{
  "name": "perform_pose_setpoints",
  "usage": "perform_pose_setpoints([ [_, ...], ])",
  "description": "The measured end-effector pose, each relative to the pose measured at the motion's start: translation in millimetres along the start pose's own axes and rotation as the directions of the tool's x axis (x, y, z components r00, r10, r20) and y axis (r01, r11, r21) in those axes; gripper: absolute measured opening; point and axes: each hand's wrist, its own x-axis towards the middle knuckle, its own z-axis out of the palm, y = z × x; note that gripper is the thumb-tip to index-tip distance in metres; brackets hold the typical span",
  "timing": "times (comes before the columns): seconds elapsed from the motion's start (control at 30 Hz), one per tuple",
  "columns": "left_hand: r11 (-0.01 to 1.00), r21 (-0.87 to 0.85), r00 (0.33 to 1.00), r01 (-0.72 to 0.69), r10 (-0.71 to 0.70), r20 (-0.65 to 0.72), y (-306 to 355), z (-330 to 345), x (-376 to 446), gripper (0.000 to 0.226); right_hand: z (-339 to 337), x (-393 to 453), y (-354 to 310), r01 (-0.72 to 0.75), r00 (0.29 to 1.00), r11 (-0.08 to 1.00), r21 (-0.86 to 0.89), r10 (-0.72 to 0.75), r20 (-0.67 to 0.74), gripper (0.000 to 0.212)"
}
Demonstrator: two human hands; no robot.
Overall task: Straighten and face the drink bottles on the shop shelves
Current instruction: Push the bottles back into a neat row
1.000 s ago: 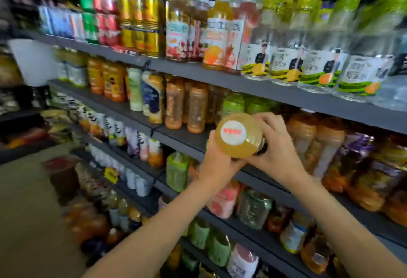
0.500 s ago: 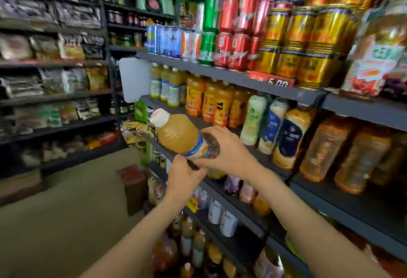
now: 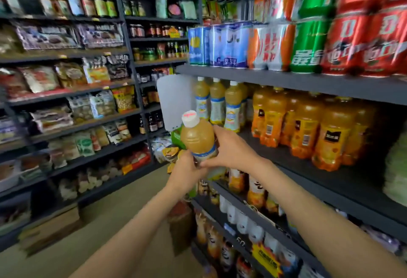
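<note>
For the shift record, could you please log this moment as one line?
hands: left and right both grip juice bottle | bottle: off shelf, cap up | step: unplaced

The dark grey shelf (image 3: 330, 156) carries orange juice bottles (image 3: 306, 128) near its back. To the left of them stand pale yellow bottles (image 3: 217, 103) with white caps. The shelf above (image 3: 286, 80) carries cans (image 3: 308, 44) in a row.

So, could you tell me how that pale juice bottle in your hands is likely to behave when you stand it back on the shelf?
The juice bottle looks full nearly to its white cap, so probably heavy for its size. Tall and narrow, it may tip if nudged. Both the left hand and right hand hold its lower part.
</note>
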Motion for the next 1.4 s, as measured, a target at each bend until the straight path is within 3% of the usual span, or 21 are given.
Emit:
perform_pose_setpoints([
  [0.17, 0.997, 0.038, 0.997, -0.072, 0.071, 0.029, -54, -21, 106, 0.054, 32, 86, 24, -0.177, 0.967, 0.984, -0.019, 0.17, -0.188, 0.071],
  [0.33, 0.994, -0.053, 0.977, -0.099, 0.107, 0.185, -112, -15, 209, 0.059, 70, 152, 55, -0.378, 0.887, 0.92, -0.106, 0.327, -0.327, 0.061],
  [0.47, 0.978, -0.034, 0.929, -0.204, 0.204, 0.308, -136, -6, 283, 0.053, 83, 203, 76, -0.606, 0.756, 0.79, -0.092, 0.535, -0.377, 0.065],
  [0.57, 0.968, -0.084, 0.871, -0.236, 0.249, 0.424, -148, 4, 321, 0.052, 94, 225, 92, -0.728, 0.657, 0.681, -0.084, 0.657, -0.368, 0.054],
  [0.73, 0.943, -0.07, 0.773, -0.326, 0.309, 0.555, -159, 18, 364, 0.059, 104, 248, 112, -0.819, 0.542, 0.57, -0.064, 0.733, -0.41, 0.048],
  [0.87, 0.941, -0.111, 0.773, -0.32, 0.327, 0.543, -168, 30, 377, 0.061, 116, 257, 121, -0.857, 0.471, 0.514, -0.036, 0.753, -0.459, 0.044],
  [0.97, 0.951, -0.138, 0.805, -0.276, 0.307, 0.508, -175, 40, 376, 0.058, 120, 253, 128, -0.864, 0.468, 0.502, -0.047, 0.764, -0.444, 0.044],
  [1.1, 0.948, -0.12, 0.859, -0.293, 0.317, 0.403, -179, 49, 360, 0.062, 117, 228, 122, -0.826, 0.537, 0.562, -0.048, 0.757, -0.372, 0.051],
  [1.2, 0.955, -0.148, 0.941, -0.257, 0.282, 0.187, -175, 48, 338, 0.055, 96, 201, 104, -0.751, 0.651, 0.646, -0.136, 0.691, -0.314, 0.052],
  [1.27, 0.929, -0.238, 0.955, -0.283, 0.297, 0.024, -161, 44, 319, 0.047, 75, 178, 93, -0.725, 0.688, 0.653, -0.221, 0.669, -0.28, 0.055],
  [1.33, 0.875, -0.328, 0.93, -0.355, 0.366, -0.03, -136, 43, 299, 0.042, 51, 151, 84, -0.745, 0.666, 0.624, -0.237, 0.674, -0.32, 0.054],
  [1.4, 0.825, -0.393, 0.894, -0.406, 0.448, 0.016, -103, 48, 278, 0.039, 31, 119, 72, -0.784, 0.615, 0.585, -0.205, 0.69, -0.382, 0.05],
])
